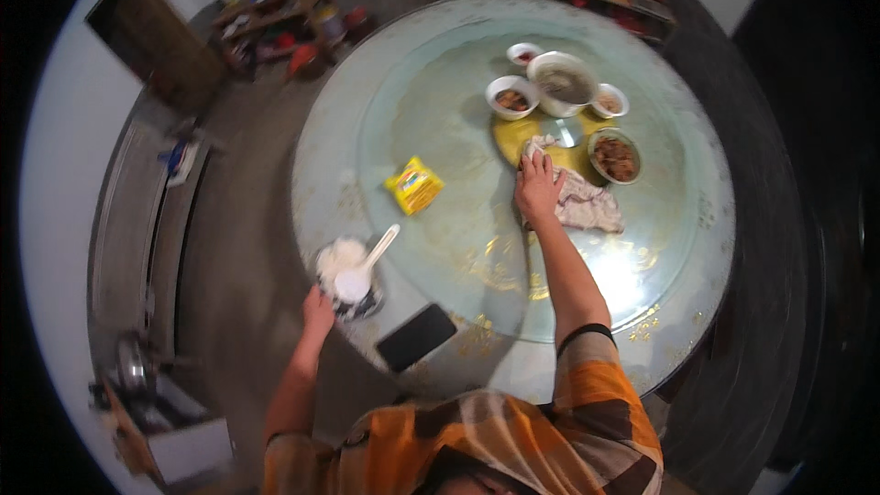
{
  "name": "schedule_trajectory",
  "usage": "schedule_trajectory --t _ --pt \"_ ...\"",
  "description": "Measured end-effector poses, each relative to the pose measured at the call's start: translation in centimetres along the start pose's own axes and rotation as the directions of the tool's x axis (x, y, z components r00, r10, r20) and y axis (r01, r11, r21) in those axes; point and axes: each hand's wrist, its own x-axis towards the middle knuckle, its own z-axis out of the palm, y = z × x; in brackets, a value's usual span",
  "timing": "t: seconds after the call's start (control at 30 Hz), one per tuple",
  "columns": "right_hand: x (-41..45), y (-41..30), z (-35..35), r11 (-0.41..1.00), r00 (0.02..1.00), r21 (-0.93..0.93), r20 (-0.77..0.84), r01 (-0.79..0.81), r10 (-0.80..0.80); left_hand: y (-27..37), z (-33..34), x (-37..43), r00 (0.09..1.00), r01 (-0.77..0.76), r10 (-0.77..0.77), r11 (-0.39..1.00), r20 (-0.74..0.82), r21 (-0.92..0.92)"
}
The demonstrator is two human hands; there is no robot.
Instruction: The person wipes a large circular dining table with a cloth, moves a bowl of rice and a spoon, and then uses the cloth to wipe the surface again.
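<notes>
My right hand [539, 187] presses on a crumpled pale cloth [590, 205] that lies on the glass turntable [454, 124] of a round table. My left hand [318, 313] is at the rim of a dark-patterned bowl [371, 304] of white food, perhaps rice, at the table's left edge; its fingers are partly hidden. A white rice paddle [354, 282] rests in that bowl, handle slanting up to the right. A black smartphone [416, 337] lies just right of the bowl. Beyond it, on the glass, sits a yellow packet [415, 185].
Beyond the cloth stand a large white bowl [564, 82] of soup, small white bowls [512, 97] of food and a bowl of brown food [615, 157]. A cluttered wooden shelf [275, 14] stands behind the table, a bench [165, 234] to the left.
</notes>
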Motion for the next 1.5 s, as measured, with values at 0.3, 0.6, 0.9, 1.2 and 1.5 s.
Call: schedule_trajectory --t 0.3,0.6,0.9,1.2,1.5 --pt "-20.8 5.7 -11.9 0.768 0.681 0.322 0.356 0.554 -0.64 -1.3 0.3 0.6 0.999 -0.004 -0.007 0.941 0.032 0.338" --pt "-19.1 15.2 -10.4 0.978 0.971 0.027 0.129 -0.206 0.201 3.1 -1.3 -1.6 0.993 -0.068 0.079 0.99 -0.082 0.123" --pt "-27.2 3.0 -9.4 0.945 0.901 0.067 0.287 0.319 -0.324 13.0 2.1 -10.3 0.717 -0.681 0.675 0.731 0.173 -0.028" --pt "-33.0 27.3 -13.6 0.617 0.68 -0.411 -0.008 -0.671 0.733 8.3 0.1 -17.5 0.863 -0.364 0.412 0.908 0.293 -0.205" --pt "-41.1 -5.4 -11.1 0.999 0.921 -0.026 0.39 0.021 -0.009 5.0 -1.7 -21.5 0.793 -0.421 0.523 0.841 0.313 -0.34"
